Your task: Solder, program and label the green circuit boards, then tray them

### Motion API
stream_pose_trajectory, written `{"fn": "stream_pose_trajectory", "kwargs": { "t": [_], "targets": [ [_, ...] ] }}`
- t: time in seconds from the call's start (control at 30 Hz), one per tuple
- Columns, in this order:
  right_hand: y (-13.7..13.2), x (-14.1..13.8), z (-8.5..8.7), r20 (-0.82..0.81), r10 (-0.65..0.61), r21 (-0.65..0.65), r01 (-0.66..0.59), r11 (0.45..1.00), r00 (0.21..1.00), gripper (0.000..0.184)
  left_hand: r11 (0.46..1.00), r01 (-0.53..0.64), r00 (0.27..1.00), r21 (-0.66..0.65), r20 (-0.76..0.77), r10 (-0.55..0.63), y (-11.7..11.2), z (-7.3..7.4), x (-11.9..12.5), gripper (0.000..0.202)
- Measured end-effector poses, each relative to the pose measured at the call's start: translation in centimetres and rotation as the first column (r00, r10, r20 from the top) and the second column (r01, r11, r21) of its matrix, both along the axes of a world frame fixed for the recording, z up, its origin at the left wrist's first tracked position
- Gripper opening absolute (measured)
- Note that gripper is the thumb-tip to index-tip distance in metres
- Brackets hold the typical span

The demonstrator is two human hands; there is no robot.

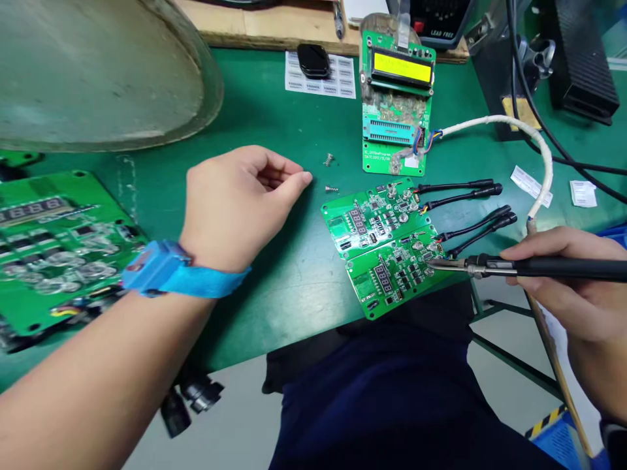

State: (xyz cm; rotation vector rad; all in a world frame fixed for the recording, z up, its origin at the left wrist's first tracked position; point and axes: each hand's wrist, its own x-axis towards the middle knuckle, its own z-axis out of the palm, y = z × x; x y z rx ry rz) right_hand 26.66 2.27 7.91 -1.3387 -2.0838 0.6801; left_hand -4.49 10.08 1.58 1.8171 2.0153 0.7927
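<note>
Two green circuit boards [392, 243] with dark digit displays [383, 278] lie by the worktop's [274, 287] near edge. The right hand [582, 300] grips a soldering iron [499, 267]; the left hand [240, 202] curls closed.

A soldering iron [539, 268], circuit boards [373, 230] and green workbench [289, 287] show an electronics workshop.

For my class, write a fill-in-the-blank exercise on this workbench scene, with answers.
1. Held in the ____ hand, the slim black-handled, metal-tipped tool points at a pair of green rectangular circuit boards.
2. The boxy-clasped wrist strap by the left hand is ____.
3. The rectangular screen on the green programmer board glows ____.

Missing words: right; blue; yellow.
</note>
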Motion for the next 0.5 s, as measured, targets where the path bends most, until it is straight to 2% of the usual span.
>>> {"fn": "stream_pose_trajectory", "kwargs": {
  "t": [0.5],
  "targets": [
    [0.26, 0.14, 0.07, 0.008, -0.021, 0.002, 0.021, 1.0, 1.0, 0.015, 1.0, -0.015, 0.999, -0.012, 0.049, 0.016, 0.05, -0.05, -0.07, 0.018]
  ]
}}
